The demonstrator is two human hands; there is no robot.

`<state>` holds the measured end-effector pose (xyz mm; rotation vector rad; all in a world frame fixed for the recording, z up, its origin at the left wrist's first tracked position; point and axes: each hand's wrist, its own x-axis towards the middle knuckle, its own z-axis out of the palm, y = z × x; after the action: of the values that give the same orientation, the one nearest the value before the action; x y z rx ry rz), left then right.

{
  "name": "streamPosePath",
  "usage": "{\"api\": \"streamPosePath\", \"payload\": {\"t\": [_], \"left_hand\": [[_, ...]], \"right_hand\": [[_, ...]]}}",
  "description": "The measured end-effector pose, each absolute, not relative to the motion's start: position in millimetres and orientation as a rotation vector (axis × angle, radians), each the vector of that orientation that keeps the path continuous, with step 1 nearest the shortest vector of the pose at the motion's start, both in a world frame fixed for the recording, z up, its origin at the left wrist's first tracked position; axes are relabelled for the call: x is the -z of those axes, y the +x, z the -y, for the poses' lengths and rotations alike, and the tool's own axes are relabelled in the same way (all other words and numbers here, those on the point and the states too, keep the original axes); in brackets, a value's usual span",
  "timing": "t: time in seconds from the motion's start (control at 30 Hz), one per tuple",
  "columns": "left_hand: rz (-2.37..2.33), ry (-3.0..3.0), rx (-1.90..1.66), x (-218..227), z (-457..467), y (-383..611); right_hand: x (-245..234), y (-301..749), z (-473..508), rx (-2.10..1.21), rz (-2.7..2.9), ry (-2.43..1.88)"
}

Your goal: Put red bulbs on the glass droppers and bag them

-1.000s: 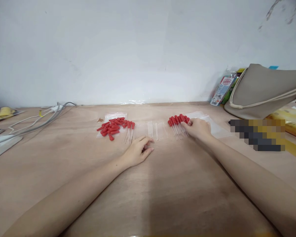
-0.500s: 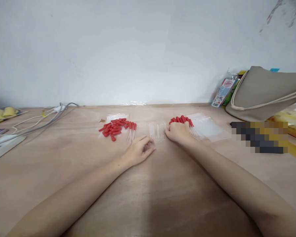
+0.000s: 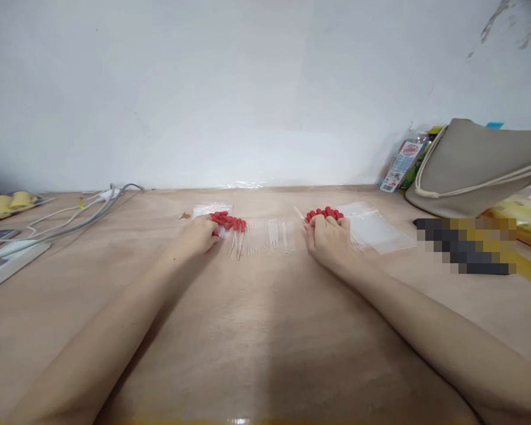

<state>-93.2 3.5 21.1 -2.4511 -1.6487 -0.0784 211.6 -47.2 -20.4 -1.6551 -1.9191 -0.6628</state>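
Note:
My left hand (image 3: 201,233) is at the pile of red rubber bulbs (image 3: 221,217), covering much of it, its fingers curled in on a bulb that is mostly hidden. A thin clear glass tube (image 3: 298,212) sticks up past the thumb side of my right hand (image 3: 330,236), which is closed on it. Just behind that hand sits a row of red-bulbed droppers (image 3: 325,212), their tubes partly covered. Several more droppers (image 3: 236,236) lie right of the pile. Bare glass tubes (image 3: 274,236) lie side by side between my hands.
Clear plastic bags lie under the pile (image 3: 212,208) and right of my right hand (image 3: 376,227). Cables (image 3: 97,209) and a phone (image 3: 0,236) are at the left. A grey drawstring bag (image 3: 482,165), a carton (image 3: 398,165) and a pixelated dark object (image 3: 464,248) are at the right.
My left hand has moved left and away from the bare tubes to the red bulbs. My right hand has shifted slightly right, and a tube now projects from it.

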Motion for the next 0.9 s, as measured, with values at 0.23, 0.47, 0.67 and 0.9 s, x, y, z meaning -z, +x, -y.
{"api": "streamPosePath", "payload": {"t": [0.23,0.47,0.67,0.9], "left_hand": [[1.744,-2.437,0.226,-31.3,1.1,-87.1],[1.362,-2.876,0.696,-26.1,44.1,-38.0],[1.204,-3.035,1.014,19.7,75.0,1.6],[1.394,-3.044,1.171,19.7,75.7,-0.1]], "right_hand": [[40.6,238.2,70.1,0.526,1.923,-1.34],[36.7,223.8,85.1,0.254,2.14,-1.056],[33.6,214.4,90.6,0.205,2.158,-0.959],[31.0,215.5,91.2,0.194,2.184,-0.917]]}}
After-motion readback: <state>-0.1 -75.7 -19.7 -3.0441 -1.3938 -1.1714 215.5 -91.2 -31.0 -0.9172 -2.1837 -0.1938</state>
